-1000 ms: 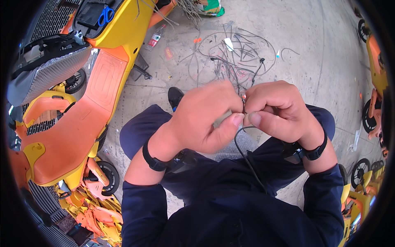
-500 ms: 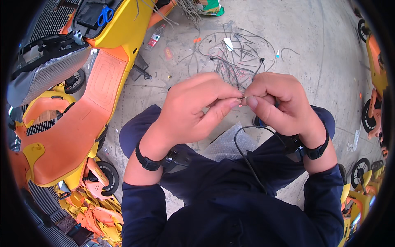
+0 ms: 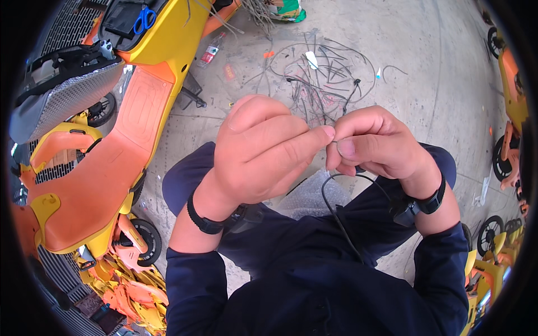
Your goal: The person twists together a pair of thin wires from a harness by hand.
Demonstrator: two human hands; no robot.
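Note:
My left hand (image 3: 263, 148) and my right hand (image 3: 381, 143) meet in front of me, above my knees. Between their pinched fingertips a short bit of thin wire (image 3: 335, 141) shows; most of it is hidden by the fingers. The left thumb and forefinger press together at its one side, the right thumb and forefinger at the other. Just beyond the hands, a loose tangle of grey and black cables (image 3: 330, 73) lies on the floor, one dark strand running toward my right fingers.
To the left stands a yellow and orange scooter body (image 3: 140, 112), with blue scissors (image 3: 144, 21) on top. A plastic bottle (image 3: 210, 53) lies beside it. Bubble wrap (image 3: 314, 196) sits between my legs. A black cable (image 3: 339, 221) hangs from my right wrist. Scooters (image 3: 510, 106) line the right side.
My left hand has rolled over, its back and curled fingers now facing up. The right fingertips have dropped slightly and turned. Both hands stay pinched together.

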